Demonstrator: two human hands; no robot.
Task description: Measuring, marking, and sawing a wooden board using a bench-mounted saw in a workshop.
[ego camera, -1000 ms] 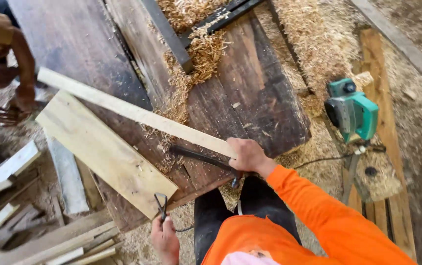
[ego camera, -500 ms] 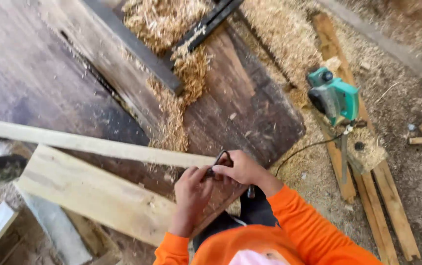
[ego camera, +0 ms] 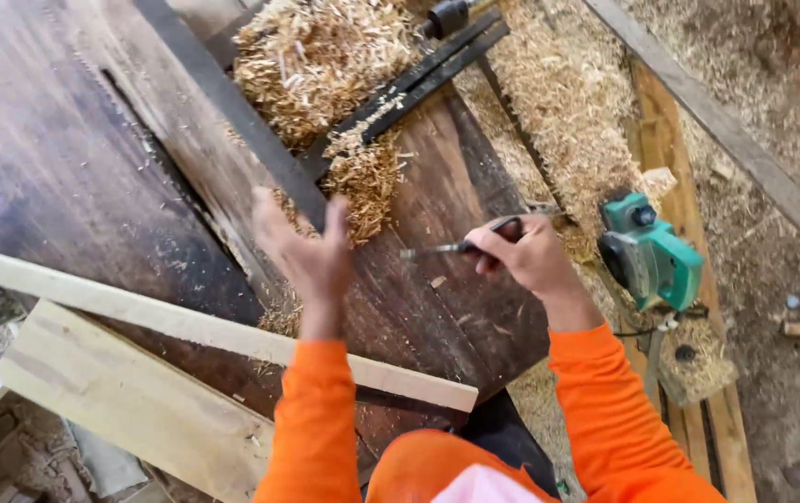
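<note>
My right hand (ego camera: pixel 523 256) is closed around a pair of dark pincers (ego camera: pixel 456 244), whose jaws point left over the dark wooden workbench (ego camera: pixel 74 177). Raised above the bench and a little left of the tool, my left hand (ego camera: pixel 302 250) has its fingers spread and holds nothing. Both arms wear orange sleeves. A long pale wooden strip (ego camera: pixel 186 326) lies across the bench below my hands, and a wider pale plank (ego camera: pixel 130 401) lies under it at the near left.
Heaps of wood shavings (ego camera: pixel 316 65) cover the far bench beside a black metal rail (ego camera: pixel 419 79). A green electric planer (ego camera: pixel 651 256) rests on boards at the right with its cord. Sawdust covers the ground; planks lie at the right edge.
My view has shifted forward over the bench. Both hands were together on the tool near the strip's end; now the left hand has let go and lifted, and the right holds the pincers higher.
</note>
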